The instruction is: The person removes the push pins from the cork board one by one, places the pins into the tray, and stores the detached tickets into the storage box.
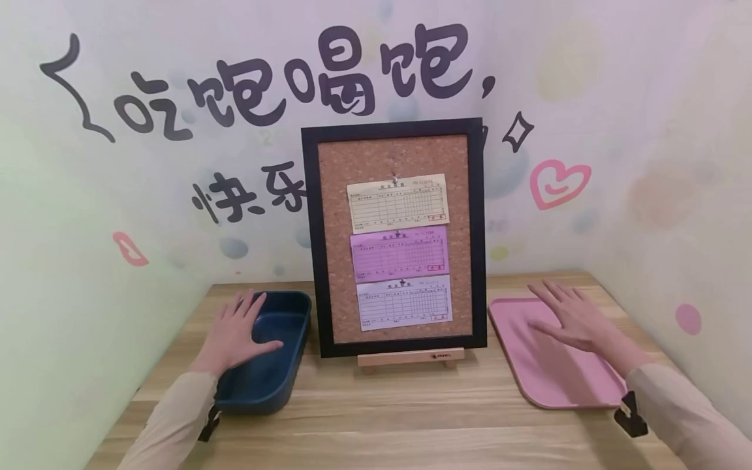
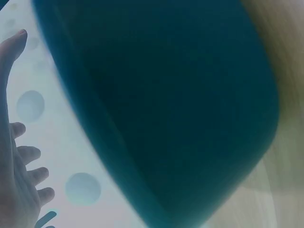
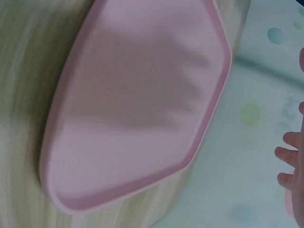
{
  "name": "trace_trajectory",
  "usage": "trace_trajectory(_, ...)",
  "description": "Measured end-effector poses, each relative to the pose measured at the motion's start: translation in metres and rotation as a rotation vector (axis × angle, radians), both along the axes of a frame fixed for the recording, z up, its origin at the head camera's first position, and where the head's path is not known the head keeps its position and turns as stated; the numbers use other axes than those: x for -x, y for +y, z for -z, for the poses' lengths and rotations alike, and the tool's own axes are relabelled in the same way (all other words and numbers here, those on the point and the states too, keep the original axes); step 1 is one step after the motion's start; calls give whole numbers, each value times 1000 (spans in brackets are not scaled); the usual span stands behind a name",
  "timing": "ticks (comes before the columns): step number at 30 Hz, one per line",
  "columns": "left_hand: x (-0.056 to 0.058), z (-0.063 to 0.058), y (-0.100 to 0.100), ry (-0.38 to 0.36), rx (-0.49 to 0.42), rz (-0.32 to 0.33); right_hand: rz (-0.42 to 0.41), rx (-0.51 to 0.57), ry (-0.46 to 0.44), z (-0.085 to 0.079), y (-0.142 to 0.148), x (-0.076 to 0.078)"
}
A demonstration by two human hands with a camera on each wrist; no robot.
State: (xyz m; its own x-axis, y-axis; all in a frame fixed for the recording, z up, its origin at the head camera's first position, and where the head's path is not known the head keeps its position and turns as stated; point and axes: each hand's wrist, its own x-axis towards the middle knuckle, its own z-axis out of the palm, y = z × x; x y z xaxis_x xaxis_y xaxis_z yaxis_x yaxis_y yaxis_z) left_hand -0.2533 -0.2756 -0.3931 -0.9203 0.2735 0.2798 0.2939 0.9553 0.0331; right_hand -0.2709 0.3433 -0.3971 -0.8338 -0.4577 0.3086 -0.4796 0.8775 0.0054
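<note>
My left hand [image 1: 237, 333] hangs over a deep dark blue tray [image 1: 294, 359], fingers spread and holding nothing. On the other side, my right hand [image 1: 578, 320] is held with spread fingers above a shallow pink tray [image 1: 558, 385], also holding nothing. Its shadow falls across the pink tray in the right wrist view. Between the hands stands a black-framed cork board [image 1: 341, 261]. Three printed slips are pinned on it in a column: a cream slip [image 1: 399, 205], a purple slip [image 1: 399, 256] and a pale lavender slip [image 1: 384, 310].
A small wooden easel [image 1: 411, 357] props up the board on the wood-grain table [image 1: 399, 418]. Near the board's top is a cluster of small clear pins [image 1: 399, 156]. Behind rises a white wall [image 1: 252, 32] with black lettering and colored dots. Black straps sit at both wrists.
</note>
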Motion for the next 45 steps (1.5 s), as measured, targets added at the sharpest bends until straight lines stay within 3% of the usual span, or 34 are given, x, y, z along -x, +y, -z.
trace_trajectory(8, 4, -9, 8, 107, -51, 85, -99, 20, 152, -14, -3, 5)
trace_trajectory(11, 5, -13, 10, 144, -74, 103, -122, 15, 170, -19, -6, 7)
trace_trajectory(21, 7, -21, 18, 201, -122, 110, -79, -24, 179, -43, -16, 8)
trace_trajectory(31, 4, -36, 38, 274, -172, 158, -59, 99, 190, -68, -37, 7)
trace_trajectory(37, 1, -48, 57, 321, -187, 220, -115, 173, 268, -85, -51, 6)
trace_trajectory(45, 4, -65, 82, 362, -206, 254, -161, 248, 293, -104, -72, 9)
